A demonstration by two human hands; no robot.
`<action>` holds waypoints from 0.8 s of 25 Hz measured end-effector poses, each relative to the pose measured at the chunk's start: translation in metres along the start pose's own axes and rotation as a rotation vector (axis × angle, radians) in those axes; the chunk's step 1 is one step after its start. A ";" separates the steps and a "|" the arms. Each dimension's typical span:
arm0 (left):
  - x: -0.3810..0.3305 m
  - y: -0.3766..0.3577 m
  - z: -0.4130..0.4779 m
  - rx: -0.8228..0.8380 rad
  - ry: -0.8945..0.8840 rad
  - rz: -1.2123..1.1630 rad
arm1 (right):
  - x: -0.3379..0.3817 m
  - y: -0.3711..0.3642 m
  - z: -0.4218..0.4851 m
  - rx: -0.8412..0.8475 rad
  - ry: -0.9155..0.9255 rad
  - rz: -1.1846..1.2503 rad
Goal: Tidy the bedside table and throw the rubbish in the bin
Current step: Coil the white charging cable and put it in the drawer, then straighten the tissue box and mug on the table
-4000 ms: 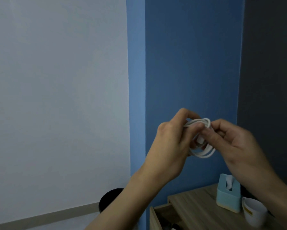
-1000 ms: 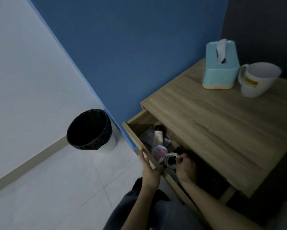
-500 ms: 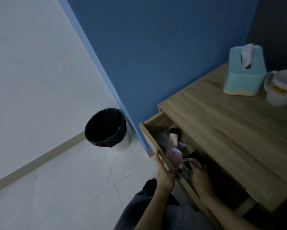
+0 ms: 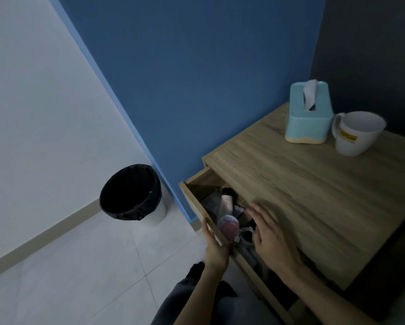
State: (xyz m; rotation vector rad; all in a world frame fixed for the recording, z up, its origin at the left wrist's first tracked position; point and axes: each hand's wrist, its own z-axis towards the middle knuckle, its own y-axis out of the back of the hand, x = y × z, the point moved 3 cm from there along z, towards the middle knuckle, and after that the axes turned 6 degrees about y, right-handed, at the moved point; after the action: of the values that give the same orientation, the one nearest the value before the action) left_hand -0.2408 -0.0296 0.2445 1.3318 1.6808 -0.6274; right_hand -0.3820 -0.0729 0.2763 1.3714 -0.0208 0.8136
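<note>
- Cable (image 4: 244, 234), coiled and white, is lying in the open drawer (image 4: 196, 202), right under the right hand's (image 4: 270, 240) fingertips, which are spread, relaxed and holding nothing
- left hand (image 4: 216, 249) grips the drawer front, thumb over its edge
- bin (image 4: 131, 192) is well left of those fingers

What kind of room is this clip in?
Probably a bedroom corner: a wooden bedside table with its drawer pulled open, a tissue box and mug on top, and a lined bin on the tiled floor by the blue wall.
</note>
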 end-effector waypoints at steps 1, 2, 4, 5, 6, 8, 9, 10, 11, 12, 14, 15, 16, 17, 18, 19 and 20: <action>-0.002 0.000 0.000 -0.003 0.009 -0.009 | -0.003 0.003 0.001 0.027 -0.001 -0.066; -0.002 -0.002 0.001 -0.004 0.016 -0.021 | -0.006 0.007 0.001 0.079 -0.012 -0.131; -0.002 -0.008 0.006 -0.003 0.049 -0.065 | -0.020 0.015 -0.004 0.149 -0.034 -0.233; -0.002 -0.011 0.010 -0.003 0.082 -0.113 | -0.026 0.019 -0.006 0.144 -0.032 -0.259; -0.003 -0.017 0.013 -0.001 0.119 -0.173 | -0.035 0.024 -0.009 0.159 -0.046 -0.273; -0.008 -0.029 0.016 -0.018 0.183 -0.255 | -0.051 0.033 -0.014 0.161 -0.061 -0.308; -0.011 -0.036 0.018 -0.028 0.198 -0.266 | -0.060 0.040 -0.016 0.151 -0.070 -0.327; -0.015 -0.040 0.017 -0.047 0.204 -0.271 | -0.064 0.043 -0.017 0.149 -0.085 -0.325; -0.020 -0.047 0.017 -0.060 0.205 -0.277 | -0.072 0.049 -0.018 0.140 -0.115 -0.325; -0.025 -0.052 0.017 -0.073 0.212 -0.288 | -0.079 0.054 -0.020 0.123 -0.144 -0.326; -0.033 -0.061 0.020 -0.088 0.230 -0.298 | -0.090 0.060 -0.023 0.086 -0.187 -0.328; -0.037 -0.066 0.020 -0.092 0.237 -0.295 | -0.094 0.062 -0.025 0.083 -0.205 -0.316; -0.043 -0.071 0.021 -0.086 0.248 -0.297 | -0.097 0.062 -0.026 0.075 -0.213 -0.303; -0.045 -0.076 0.024 -0.073 0.255 -0.298 | -0.098 0.061 -0.027 0.068 -0.218 -0.291; -0.049 -0.082 0.024 -0.058 0.255 -0.314 | -0.099 0.061 -0.028 0.067 -0.222 -0.275; -0.053 -0.087 0.025 -0.043 0.253 -0.339 | -0.099 0.061 -0.028 0.077 -0.232 -0.257; -0.054 -0.090 0.028 -0.036 0.245 -0.361 | -0.099 0.059 -0.028 0.081 -0.233 -0.241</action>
State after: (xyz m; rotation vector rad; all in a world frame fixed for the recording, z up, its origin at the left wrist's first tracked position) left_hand -0.3151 -0.1063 0.2658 1.1224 2.1489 -0.6542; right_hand -0.4976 -0.0995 0.2743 1.5059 -0.0039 0.4550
